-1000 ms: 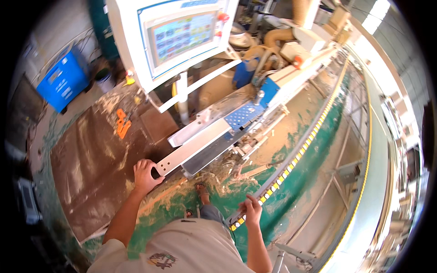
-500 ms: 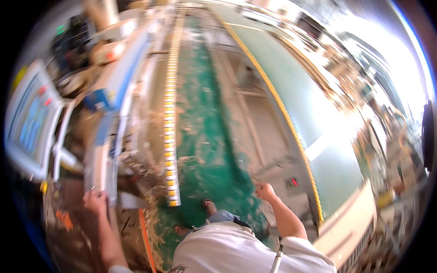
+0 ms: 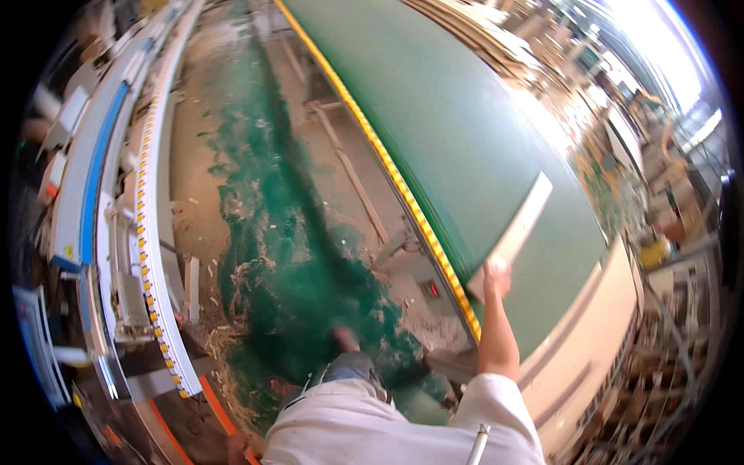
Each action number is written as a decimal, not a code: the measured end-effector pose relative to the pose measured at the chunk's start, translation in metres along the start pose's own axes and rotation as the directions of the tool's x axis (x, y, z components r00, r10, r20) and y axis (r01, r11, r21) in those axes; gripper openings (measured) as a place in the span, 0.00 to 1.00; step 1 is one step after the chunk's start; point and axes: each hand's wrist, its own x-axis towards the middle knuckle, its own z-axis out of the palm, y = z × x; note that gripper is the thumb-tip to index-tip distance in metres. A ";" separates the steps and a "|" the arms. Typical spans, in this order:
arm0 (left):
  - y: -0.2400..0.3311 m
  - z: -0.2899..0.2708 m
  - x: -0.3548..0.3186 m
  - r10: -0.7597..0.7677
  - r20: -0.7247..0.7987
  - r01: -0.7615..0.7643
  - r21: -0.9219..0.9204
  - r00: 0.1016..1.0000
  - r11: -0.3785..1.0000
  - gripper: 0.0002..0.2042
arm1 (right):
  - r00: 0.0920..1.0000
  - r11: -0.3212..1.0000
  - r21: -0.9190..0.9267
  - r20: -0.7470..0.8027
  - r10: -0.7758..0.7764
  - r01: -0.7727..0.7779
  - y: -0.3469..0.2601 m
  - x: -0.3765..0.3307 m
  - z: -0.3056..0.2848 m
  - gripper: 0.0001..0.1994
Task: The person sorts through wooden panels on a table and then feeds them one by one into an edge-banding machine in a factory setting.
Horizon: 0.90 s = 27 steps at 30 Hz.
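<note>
Now your right hand point(image 3: 497, 280) is holding a white board point(image 3: 525, 218) on the green conveyor belt point(image 3: 411, 93) below it, not letting go yet; your blurry left hand point(image 3: 239, 449), I can't tell.

One held strip point(image 3: 522, 220), one right hand point(image 3: 497, 280)

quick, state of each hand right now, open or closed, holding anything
Left hand: cannot be told, blurred at lower edge.
Right hand: closed, holding a long flat whitish board.
</note>
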 end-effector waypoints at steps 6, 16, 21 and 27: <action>0.083 0.050 -0.071 0.368 0.719 -0.698 0.223 0.589 0.680 0.14 | 0.960 0.990 -0.057 -0.245 -0.138 0.128 0.051 0.027 0.014 0.34; 0.346 -0.069 -0.112 0.529 0.284 -0.127 -0.781 0.800 0.612 0.11 | 0.790 0.724 0.429 0.038 -0.612 0.540 -0.046 -0.043 -0.059 0.30; 0.335 -0.136 -0.102 0.607 0.145 -0.032 -0.962 0.781 0.271 0.19 | 0.142 0.304 0.654 0.290 -0.947 0.693 -0.176 -0.228 -0.104 0.24; 0.158 -0.211 -0.024 0.113 -0.161 -0.113 -0.933 0.981 -0.343 0.33 | -0.749 -0.432 0.838 -0.042 -0.662 0.334 -0.268 -0.487 -0.092 0.30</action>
